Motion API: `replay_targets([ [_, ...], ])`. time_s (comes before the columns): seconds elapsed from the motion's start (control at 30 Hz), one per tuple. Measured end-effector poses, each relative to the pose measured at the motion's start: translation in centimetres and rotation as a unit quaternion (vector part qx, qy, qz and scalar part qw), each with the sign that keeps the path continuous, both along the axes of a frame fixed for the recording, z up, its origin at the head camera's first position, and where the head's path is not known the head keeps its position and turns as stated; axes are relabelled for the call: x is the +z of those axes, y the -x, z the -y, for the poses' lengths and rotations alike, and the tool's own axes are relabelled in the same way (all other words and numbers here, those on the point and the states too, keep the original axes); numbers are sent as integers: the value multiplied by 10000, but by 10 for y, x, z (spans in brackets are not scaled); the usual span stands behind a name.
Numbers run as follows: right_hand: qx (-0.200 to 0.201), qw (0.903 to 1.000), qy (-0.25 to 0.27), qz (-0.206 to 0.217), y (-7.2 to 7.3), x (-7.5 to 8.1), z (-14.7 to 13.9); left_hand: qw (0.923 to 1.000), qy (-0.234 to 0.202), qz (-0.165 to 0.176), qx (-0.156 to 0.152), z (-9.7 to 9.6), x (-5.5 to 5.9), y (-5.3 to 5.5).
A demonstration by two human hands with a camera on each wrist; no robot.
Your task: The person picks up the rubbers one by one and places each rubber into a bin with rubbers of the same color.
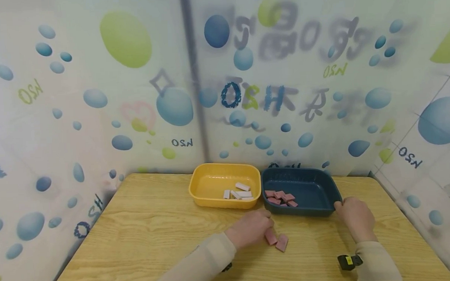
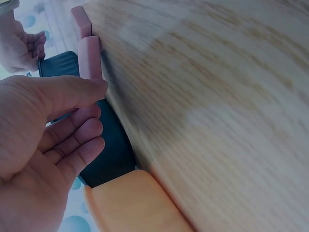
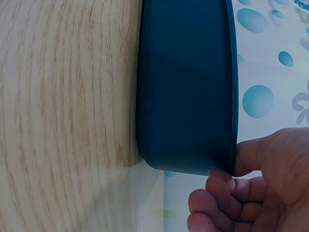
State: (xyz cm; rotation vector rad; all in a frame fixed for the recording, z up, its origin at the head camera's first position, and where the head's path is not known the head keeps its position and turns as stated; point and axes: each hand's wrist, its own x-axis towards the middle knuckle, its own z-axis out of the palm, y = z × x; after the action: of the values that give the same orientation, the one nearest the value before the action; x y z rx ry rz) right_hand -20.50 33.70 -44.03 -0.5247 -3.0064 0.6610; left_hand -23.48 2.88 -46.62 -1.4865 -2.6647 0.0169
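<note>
My left hand pinches one end of a pink eraser at the table, just in front of the bins. In the left wrist view, the thumb covers the near end of that pink eraser. A second pink eraser lies against it on the right. Several more pink erasers are heaped at the left end of the dark blue bin. My right hand grips the front right corner of this bin's rim, thumb on the rim and fingers below, as the right wrist view shows.
A yellow bin stands against the blue one on its left, holding several white blocks. Both are near the back edge of the wooden table. Behind it hangs a patterned curtain. A small black device is at the right wrist.
</note>
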Motion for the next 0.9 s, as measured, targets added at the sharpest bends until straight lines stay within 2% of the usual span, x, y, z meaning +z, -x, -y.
replay_targets([
  [0.27,41,10000,-21,-70,0,-2,-1,9997,-148,-166,-83,1,2,3],
  [0.5,73,9999,-56,-105,1,-3,-2,9993,-292,-226,-10,0,6,3],
  [0.67,39,10000,-15,-36,1,-3,-2,9981,-551,-288,56,0,9,1],
  [0.9,-50,10000,47,53,2,-1,-1,9949,-836,-569,-13,-1,10,2],
])
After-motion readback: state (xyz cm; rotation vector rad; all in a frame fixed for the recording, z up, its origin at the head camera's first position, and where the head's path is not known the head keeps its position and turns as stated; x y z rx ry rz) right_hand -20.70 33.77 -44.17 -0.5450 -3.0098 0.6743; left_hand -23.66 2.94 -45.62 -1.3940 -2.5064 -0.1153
